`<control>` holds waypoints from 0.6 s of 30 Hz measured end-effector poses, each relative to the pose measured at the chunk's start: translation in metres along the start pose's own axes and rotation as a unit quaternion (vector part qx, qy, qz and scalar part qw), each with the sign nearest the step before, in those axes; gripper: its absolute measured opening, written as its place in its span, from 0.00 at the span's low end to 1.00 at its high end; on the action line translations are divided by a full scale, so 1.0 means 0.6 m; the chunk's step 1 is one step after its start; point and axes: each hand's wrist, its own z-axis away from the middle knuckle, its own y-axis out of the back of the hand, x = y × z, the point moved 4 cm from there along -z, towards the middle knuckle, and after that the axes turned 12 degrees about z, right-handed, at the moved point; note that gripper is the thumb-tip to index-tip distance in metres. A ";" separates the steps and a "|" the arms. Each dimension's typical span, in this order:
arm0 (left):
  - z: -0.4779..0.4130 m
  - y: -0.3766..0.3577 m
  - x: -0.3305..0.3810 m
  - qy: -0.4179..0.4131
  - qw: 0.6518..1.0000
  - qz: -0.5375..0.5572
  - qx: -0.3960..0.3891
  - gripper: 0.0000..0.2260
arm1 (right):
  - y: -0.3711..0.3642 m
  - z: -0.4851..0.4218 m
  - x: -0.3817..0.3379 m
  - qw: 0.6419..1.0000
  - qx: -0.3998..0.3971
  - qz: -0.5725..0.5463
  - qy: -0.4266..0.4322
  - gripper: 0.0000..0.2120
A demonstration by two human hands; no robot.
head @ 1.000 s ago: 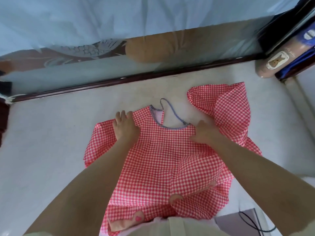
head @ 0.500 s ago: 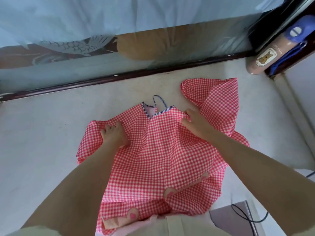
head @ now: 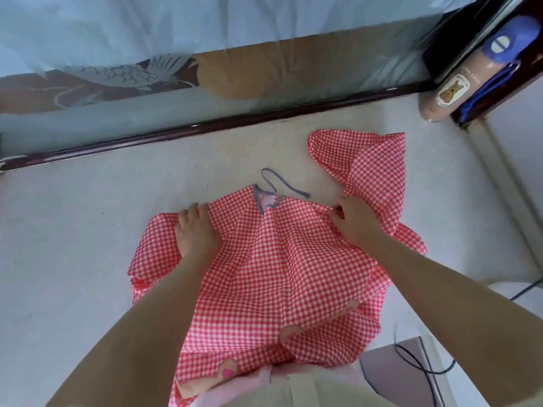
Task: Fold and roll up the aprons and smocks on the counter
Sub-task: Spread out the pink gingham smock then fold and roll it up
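While the red-and-white gingham cloth smock [head: 270, 277] lies spread on the pale stone counter [head: 73, 230], the left hand [head: 195, 230] rests flat and open on its left shoulder, fingers together, pinning the cloth rather than gripping it. Just right of that hand sits the striped blue-and-white neck trim with its loose cord tie [head: 282, 186], lying on the bare counter beyond the collar. Further right, the right hand [head: 357, 220] is closed, pinching the fabric at the smock's right shoulder, where the bunched gingham sleeve [head: 370, 165] fans out beyond the fingers.

As I judge it, the risk lies on that right side: the sleeve is crumpled, and folding it in unsmoothed would trap creases and leave a lopsided roll. The near hem hangs off the counter edge towards the person, so the garment could slide down if the left hand lifts.

Far beyond the right hand leans a tan cylindrical bottle with a blue cap [head: 461, 80]; its label shows a rabbit picture, the small writing unreadable.
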 end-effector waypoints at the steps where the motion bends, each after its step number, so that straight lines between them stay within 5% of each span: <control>1: -0.005 -0.004 0.006 0.003 1.000 -0.005 -0.017 0.31 | 0.005 -0.003 -0.003 1.000 0.012 -0.012 0.008 0.06; 4: -0.013 -0.012 0.008 0.023 0.997 -0.045 -0.055 0.29 | 0.010 -0.017 -0.016 0.999 0.025 -0.019 0.034 0.08; 7: -0.022 -0.008 0.009 -0.011 0.997 -0.063 -0.045 0.24 | -0.006 -0.034 -0.019 0.992 -0.116 0.052 0.029 0.21; 10: -0.026 -0.006 0.012 -0.019 0.998 -0.010 -0.059 0.35 | -0.019 -0.024 -0.025 0.972 -0.197 0.102 0.074 0.14; 13: -0.016 -0.015 0.017 -0.005 0.992 -0.047 -0.113 0.40 | -0.023 -0.011 -0.028 0.980 -0.177 0.053 0.078 0.10; 18: 0.023 -0.034 0.028 -0.118 0.985 -0.099 -0.079 0.20 | -0.057 0.006 -0.002 0.979 -0.200 0.033 0.023 0.10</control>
